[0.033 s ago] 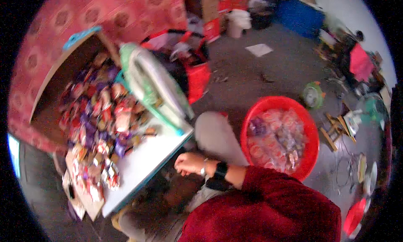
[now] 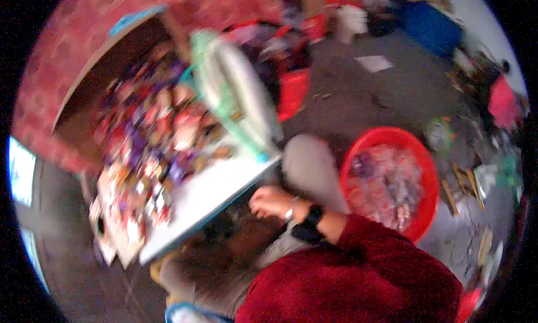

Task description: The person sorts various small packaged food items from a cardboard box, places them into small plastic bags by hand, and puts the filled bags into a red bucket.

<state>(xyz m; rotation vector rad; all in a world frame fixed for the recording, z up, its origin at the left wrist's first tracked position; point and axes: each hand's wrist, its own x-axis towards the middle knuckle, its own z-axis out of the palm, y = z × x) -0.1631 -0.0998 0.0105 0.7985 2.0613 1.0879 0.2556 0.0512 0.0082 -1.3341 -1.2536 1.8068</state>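
Observation:
My right hand hangs over my lap, just off the near edge of the white table. Its fingers are curled in, and no thing shows in them. A silver band and a wide black strap go round that wrist and forearm. Left of the hand, a heap of small wrapped packets, red, purple and gold, covers much of the table. Across the table's far right corner leans a pale green and white plastic bag. My left hand does not show. Motion blurs the picture.
A red tub holding clear-wrapped packets stands on the floor right of my knee. Beyond the table is a red and black bag. A wooden board walls the heap. Small wooden pieces and clutter lie at right.
My view has swung left, so the table, tub and right hand sit farther right and higher. A blue-rimmed thing shows at the bottom edge. The right hand stays curled.

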